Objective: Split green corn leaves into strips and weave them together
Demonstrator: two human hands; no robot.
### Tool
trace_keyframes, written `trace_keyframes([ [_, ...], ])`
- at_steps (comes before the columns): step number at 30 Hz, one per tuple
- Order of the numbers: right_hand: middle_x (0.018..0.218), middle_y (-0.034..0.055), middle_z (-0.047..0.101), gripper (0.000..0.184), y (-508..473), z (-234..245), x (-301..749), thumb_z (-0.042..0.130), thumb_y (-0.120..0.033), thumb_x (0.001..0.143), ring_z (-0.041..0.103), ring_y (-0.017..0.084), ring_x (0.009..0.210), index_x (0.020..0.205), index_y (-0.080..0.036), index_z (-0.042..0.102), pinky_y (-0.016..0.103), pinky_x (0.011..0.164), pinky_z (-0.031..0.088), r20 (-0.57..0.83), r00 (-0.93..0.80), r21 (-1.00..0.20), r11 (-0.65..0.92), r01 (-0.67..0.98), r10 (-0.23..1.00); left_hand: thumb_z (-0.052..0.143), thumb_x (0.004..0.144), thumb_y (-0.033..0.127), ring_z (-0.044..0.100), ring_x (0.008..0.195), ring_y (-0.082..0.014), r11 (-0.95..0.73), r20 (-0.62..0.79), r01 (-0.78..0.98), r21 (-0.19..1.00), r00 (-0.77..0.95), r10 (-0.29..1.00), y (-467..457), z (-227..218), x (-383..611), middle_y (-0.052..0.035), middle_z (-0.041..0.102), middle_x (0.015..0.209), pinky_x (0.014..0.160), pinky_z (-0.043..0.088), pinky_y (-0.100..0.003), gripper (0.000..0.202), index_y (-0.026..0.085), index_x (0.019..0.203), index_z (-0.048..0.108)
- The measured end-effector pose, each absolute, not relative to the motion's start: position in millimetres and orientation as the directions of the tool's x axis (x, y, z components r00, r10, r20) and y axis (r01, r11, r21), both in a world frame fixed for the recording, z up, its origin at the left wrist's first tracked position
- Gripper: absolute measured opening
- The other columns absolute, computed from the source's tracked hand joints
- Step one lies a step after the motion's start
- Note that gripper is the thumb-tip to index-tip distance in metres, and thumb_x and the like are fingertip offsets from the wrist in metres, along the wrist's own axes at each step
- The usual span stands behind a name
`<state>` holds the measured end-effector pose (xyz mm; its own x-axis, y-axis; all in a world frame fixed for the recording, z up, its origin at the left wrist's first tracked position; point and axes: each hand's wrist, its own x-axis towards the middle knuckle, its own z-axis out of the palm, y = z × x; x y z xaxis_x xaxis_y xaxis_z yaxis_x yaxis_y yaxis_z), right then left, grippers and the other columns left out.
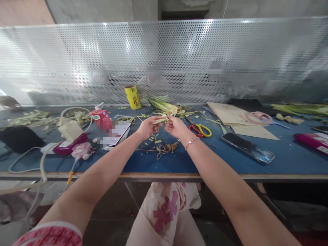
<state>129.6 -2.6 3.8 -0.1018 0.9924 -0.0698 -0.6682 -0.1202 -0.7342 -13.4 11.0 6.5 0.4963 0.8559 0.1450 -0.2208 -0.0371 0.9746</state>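
A narrow pale green leaf strip (161, 121) is held up at the centre, just above a blue tabletop (153, 167). Its right end is pinched between the thumb and forefinger of the right hand (176, 127); its left part is gripped in the fingers of the left hand (150, 126), the lower ones loosely curled. The two hands are nearly touching, and a thin bracelet (191, 142) is worn on the right wrist. Below the hands, a tangled bundle of brown twine (166, 149) is surrounded by small plant scraps. Beyond the fingers, a leafy green stalk (164, 105) is laid among trimmings, with a yellow printed roll (133, 97) set to its left, slightly tilted. Just right of the right hand, scissors with one red and one yellow handle (205, 130) are seen. Farther right, a dark phone (247, 147) is placed near a sheet of brown card (225, 114), on which a pink coil (257, 118) is rested. To the left, a lit phone screen (118, 132), a red drink carton (102, 119) and a pink device with cables (83, 150) are grouped. The table is backed by a perforated metal screen (174, 51), through which blurred people are glimpsed
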Motion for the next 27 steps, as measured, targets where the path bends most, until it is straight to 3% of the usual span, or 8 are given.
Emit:
trace_keyframes([
  [4,0.043,-0.011,0.018,0.032,-0.5,3.5,131.3,0.039,-0.019,0.094,0.017,0.004,0.035,0.063,-0.02,0.031,0.015,0.034,0.019,-0.124,-0.16,-0.623,-0.203,-0.755,0.979,0.061,0.064,0.018,0.042,0.051,-0.0069,-0.452,0.365,0.076,0.889,0.481,0.797,12.9,-0.9,-12.8,0.0008,0.058,0.069,0.05,0.034,-0.022,0.04,0.015,0.104,0.064],
  [8,0.044,-0.0105,0.018,0.033,0.3,2.3,132.0,0.039,-0.02,0.094,0.017,0.004,0.035,0.063,-0.02,0.03,0.015,0.034,0.021,-0.117,-0.182,-0.607,-0.216,-0.765,0.976,0.067,0.067,0.023,0.046,0.059,-0.0096,-0.636,0.511,0.379,0.672,0.383,0.769,16.5,-5.5,-11.4,0.0003,0.056,0.069,0.057,0.038,-0.024,0.034,0.014,0.1,0.067],
  [13,0.045,-0.0097,0.018,0.033,-5.3,4.8,129.3,0.038,-0.026,0.094,0.017,0.005,0.036,0.062,-0.02,0.03,0.015,0.034,0.022,-0.105,-0.274,-0.609,-0.279,-0.742,0.956,0.071,0.066,0.023,0.052,0.075,-0.0147,-0.662,0.65,0.52,0.54,0.243,0.72,21.4,-2.5,-12.6,-0.003,0.058,0.08,0.072,0.042,-0.028,0.016,0.016,0.081,0.068],
  [17,0.046,-0.0086,0.021,0.033,-9.3,7.4,129.0,0.04,-0.031,0.092,0.02,0.005,0.038,0.062,-0.02,0.034,0.015,0.036,0.024,-0.051,-0.337,-0.63,-0.292,-0.72,0.94,0.07,0.066,0.022,0.054,0.086,-0.019,-0.674,0.675,0.561,0.481,0.253,0.693,21.5,0.7,-15.1,-0.005,0.064,0.085,0.086,0.038,-0.032,0.008,0.018,0.072,0.068],
  [20,0.046,-0.0091,0.021,0.029,-8.6,7.0,130.5,0.048,-0.032,0.089,0.02,0.005,0.039,0.064,-0.019,0.039,0.015,0.036,0.024,-0.01,-0.36,-0.686,-0.268,-0.676,0.933,0.063,0.073,0.024,0.056,0.08,-0.0189,-0.662,0.632,0.552,0.506,0.286,0.721,19.0,0.4,-16.6,-0.0053,0.066,0.08,0.08,0.039,-0.03,0.007,0.019,0.073,0.068],
  [23,0.046,-0.0104,0.024,0.02,-6.2,4.3,132.1,0.06,-0.023,0.08,0.021,0.004,0.039,0.068,-0.018,0.044,0.015,0.037,0.023,0.043,-0.363,-0.761,-0.205,-0.616,0.931,0.061,0.074,0.022,0.058,0.074,-0.0177,-0.658,0.63,0.509,0.555,0.26,0.732,15.3,0.5,-17.7,-0.0043,0.067,0.077,0.073,0.04,-0.027,0.009,0.02,0.077,0.069],
  [27,0.054,-0.0083,0.045,0.019,-1.7,-1.2,133.2,0.071,-0.012,0.065,0.035,0.002,0.044,0.073,-0.016,0.054,0.016,0.043,0.029,0.145,-0.306,-0.844,-0.045,-0.535,0.941,0.058,0.076,0.022,0.058,0.07,-0.016,-0.608,0.572,0.489,0.626,0.243,0.784,10.3,4.9,-17.9,-0.0032,0.068,0.071,0.07,0.04,-0.026,0.012,0.019,0.071,0.068],
])
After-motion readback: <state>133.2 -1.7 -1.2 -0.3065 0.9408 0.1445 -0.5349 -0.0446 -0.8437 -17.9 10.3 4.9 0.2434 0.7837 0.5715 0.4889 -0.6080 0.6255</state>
